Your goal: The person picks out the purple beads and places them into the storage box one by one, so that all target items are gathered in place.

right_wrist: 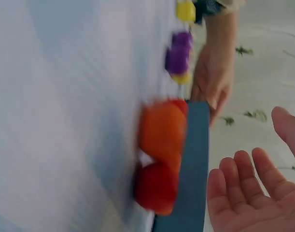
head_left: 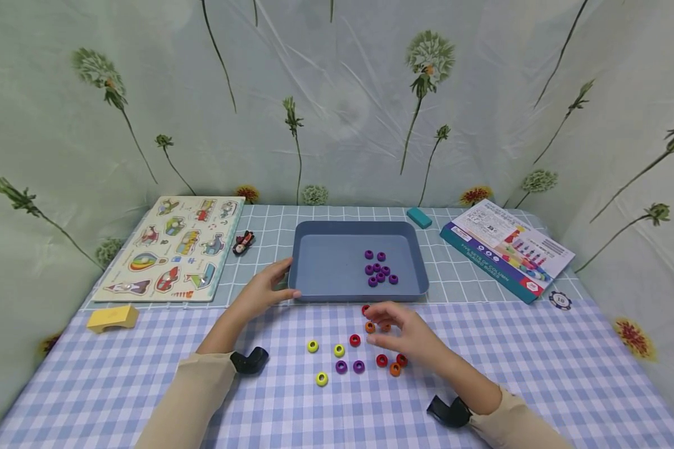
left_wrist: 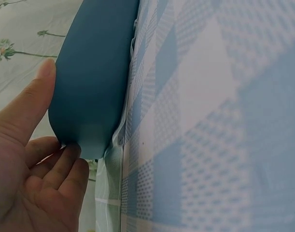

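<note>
My left hand holds the near left corner of the blue-grey tray. In the left wrist view, the thumb lies on the tray's edge and the curled fingertips press its wall. Several purple beads lie inside the tray. My right hand hovers, empty and loosely bent, above red beads and orange beads on the cloth, partly covering some. Yellow beads and two purple beads lie left of it. An orange bead looks blurred in the right wrist view.
A picture puzzle board lies at the left, near a yellow arch block and a small dark toy figure. Behind the tray's right corner sits a teal block. Farther right are a printed box and a round chip.
</note>
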`<act>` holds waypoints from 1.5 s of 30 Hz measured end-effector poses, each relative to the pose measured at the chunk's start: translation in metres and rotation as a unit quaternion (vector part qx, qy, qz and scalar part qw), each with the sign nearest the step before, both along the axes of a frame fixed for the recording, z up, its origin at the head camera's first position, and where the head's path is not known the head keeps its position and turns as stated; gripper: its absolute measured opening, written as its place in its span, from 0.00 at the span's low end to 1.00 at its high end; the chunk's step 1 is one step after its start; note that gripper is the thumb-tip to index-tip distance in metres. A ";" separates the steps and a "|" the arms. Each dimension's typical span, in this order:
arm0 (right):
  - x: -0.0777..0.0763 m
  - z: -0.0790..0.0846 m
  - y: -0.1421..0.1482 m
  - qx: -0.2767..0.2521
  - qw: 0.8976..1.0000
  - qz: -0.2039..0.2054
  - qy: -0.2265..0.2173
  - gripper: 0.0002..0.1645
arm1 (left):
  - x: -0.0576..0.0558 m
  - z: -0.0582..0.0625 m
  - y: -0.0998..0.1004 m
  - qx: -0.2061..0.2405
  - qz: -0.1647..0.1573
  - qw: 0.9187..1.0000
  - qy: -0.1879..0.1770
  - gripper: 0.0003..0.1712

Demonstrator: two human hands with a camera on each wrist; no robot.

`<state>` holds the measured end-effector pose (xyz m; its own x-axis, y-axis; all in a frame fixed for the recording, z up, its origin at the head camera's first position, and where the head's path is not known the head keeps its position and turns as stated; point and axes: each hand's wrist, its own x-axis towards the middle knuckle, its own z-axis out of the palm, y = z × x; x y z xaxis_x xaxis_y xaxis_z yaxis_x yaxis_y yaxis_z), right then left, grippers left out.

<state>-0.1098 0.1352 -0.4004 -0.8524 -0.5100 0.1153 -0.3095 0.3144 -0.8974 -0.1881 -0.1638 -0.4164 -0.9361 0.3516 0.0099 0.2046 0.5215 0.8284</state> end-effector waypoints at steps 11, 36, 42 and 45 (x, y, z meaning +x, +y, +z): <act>0.012 -0.021 -0.008 0.098 0.993 0.059 -0.038 0.21 | 0.001 0.001 0.002 -0.005 0.003 1.000 -0.006 0.46; -0.015 0.020 -0.006 0.010 1.000 0.006 0.011 0.13 | -0.001 -0.003 0.000 -0.011 -0.007 1.000 0.018 0.48; -0.053 0.033 0.001 -0.031 0.997 -0.064 0.001 0.13 | -0.002 -0.002 0.000 -0.012 -0.005 1.000 0.016 0.46; -0.076 0.022 0.005 0.006 0.997 -0.079 0.000 0.13 | -0.002 -0.003 0.000 -0.012 -0.004 1.000 0.015 0.46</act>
